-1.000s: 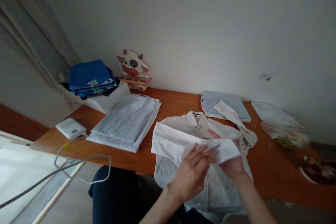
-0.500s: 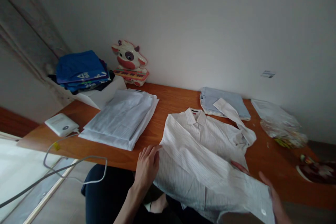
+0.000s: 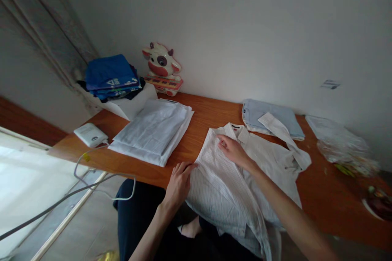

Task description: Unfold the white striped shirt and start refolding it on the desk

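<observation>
A white striped shirt [image 3: 226, 183] lies front up across the table's near edge, its lower part hanging over. Its collar points to the wall. One sleeve crosses the front and drops over the edge; the other bends back at the right, its cuff [image 3: 271, 121] resting on folded light-blue clothes [image 3: 275, 114]. At the shirt's left side, my left hand [image 3: 181, 179] is closed, thumb and fingers pinching the fabric edge. My right hand [image 3: 234, 151] reaches over the shirt to the shoulder left of the collar, fingers curled in a pinch on the cloth there.
Folded white clothes [image 3: 153, 130] lie at left, near a white power bank [image 3: 91, 134] with a cable. Behind them are a blue clothes pile [image 3: 112, 71] on a white box and a cow toy keyboard [image 3: 162, 69]. Plastic bags [image 3: 343, 144] lie at right on the wooden table [image 3: 211, 108].
My right hand has left the sleeve's cuff end and moved up and left to the shoulder. The sleeve now hangs more steeply over the edge. My left hand stays at the shirt's side.
</observation>
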Demonstrator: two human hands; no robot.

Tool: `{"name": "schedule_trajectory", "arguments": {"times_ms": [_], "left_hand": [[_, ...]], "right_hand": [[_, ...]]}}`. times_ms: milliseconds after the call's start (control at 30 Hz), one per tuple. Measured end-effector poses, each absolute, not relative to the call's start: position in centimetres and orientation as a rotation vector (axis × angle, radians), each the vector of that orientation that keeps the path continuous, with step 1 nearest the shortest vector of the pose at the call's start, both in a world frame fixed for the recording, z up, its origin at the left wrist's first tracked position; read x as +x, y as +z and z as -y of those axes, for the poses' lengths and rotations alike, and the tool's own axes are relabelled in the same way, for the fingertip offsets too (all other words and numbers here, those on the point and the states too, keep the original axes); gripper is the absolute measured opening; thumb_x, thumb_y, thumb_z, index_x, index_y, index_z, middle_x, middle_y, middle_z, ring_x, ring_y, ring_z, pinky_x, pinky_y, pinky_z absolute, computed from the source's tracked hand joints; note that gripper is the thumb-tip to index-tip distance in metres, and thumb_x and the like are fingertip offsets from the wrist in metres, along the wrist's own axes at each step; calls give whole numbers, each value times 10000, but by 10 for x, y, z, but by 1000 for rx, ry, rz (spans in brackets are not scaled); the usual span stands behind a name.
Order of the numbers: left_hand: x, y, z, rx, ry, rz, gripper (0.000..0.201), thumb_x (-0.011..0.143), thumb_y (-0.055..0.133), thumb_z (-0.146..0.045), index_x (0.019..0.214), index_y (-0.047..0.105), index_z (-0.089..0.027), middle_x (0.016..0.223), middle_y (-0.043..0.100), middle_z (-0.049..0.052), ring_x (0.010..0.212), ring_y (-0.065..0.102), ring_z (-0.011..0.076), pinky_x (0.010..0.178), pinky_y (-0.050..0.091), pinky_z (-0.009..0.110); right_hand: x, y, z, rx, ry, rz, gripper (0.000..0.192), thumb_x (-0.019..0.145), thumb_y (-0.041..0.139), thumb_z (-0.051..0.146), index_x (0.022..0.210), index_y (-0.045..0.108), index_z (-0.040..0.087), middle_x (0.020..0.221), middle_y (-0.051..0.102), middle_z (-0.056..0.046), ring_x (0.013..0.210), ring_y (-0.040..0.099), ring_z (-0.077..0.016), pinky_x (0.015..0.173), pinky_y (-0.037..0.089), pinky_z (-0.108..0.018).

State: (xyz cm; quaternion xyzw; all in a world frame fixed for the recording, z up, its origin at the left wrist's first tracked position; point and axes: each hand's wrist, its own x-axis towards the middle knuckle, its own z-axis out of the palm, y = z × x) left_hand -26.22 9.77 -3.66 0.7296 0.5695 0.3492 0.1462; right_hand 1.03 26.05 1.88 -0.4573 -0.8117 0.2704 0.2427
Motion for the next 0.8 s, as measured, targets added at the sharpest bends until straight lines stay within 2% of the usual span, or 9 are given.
{"name": "schedule_trajectory", "arguments": {"times_ms": [67, 167, 233, 367, 467, 533, 633, 800], "left_hand": [[-265, -36, -94, 2084, 1006, -1622, 702, 903, 441, 65, 1432, 697, -320, 1310, 684, 92, 1175, 629, 292, 1059, 536, 494], [-268, -36, -90, 2047, 1023, -1640, 818, 791, 410, 108, 1435, 693, -308, 1325, 665, 97, 1218, 611, 298, 1097, 523, 511], [-270, -35, -90, 2024, 1035, -1660, 850, 757, 404, 114, 1439, 690, -305, 1333, 658, 100, 1228, 608, 300, 1104, 521, 515], [-273, -29, -98, 1972, 1063, -1660, 899, 703, 396, 129, 1444, 678, -295, 1322, 654, 100, 1246, 618, 292, 1109, 528, 487], [-274, -24, -108, 1974, 1075, -1661, 766, 805, 429, 106, 1413, 684, -283, 1363, 650, 98, 1269, 621, 288, 1123, 524, 480], [-276, -22, -115, 2020, 1061, -1652, 561, 900, 517, 34, 1329, 720, -266, 1356, 664, 100, 1259, 627, 298, 1129, 518, 490], [-284, -21, -125, 2112, 988, -1563, 351, 976, 593, -68, 1226, 760, -249, 1263, 712, 95, 1184, 671, 289, 1084, 546, 467], [-304, -7, -138, 2241, 803, -1383, 391, 1007, 515, -55, 1211, 794, -235, 1198, 755, 81, 1118, 725, 246, 1011, 585, 380]], "right_hand": [[-40, 4, -293, -1263, 508, 2300, 378, 1020, 539, 228, 1381, 648, 243, 1217, 744, -110, 1048, 704, -269, 960, 550, -415], [-80, -17, -327, -1253, 356, 2344, 295, 1018, 487, 139, 1209, 689, 238, 1194, 729, -113, 1102, 677, -271, 978, 534, -401], [-87, -27, -341, -1226, 367, 2308, 252, 1039, 465, 161, 1135, 684, 240, 1158, 722, -109, 1095, 669, -271, 978, 527, -404], [-76, -39, -359, -1165, 534, 2220, 248, 1024, 470, 207, 1186, 657, 210, 1133, 724, -104, 1051, 675, -264, 974, 523, -415], [-64, -42, -362, -1124, 616, 2244, 309, 938, 497, 155, 1195, 659, 212, 1145, 710, -85, 995, 672, -231, 954, 533, -394], [-60, -44, -357, -1063, 598, 2263, 355, 886, 506, 114, 1184, 665, 222, 1209, 679, -90, 1068, 655, -232, 1000, 525, -397], [-58, -44, -348, -972, 477, 2283, 341, 921, 483, 98, 1189, 656, 218, 1251, 639, -113, 1195, 607, -253, 1083, 490, -415], [-64, -27, -341, -1033, 410, 2289, 157, 1010, 514, 184, 1063, 659, 207, 1154, 665, -119, 1096, 623, -259, 1017, 496, -397]]}}
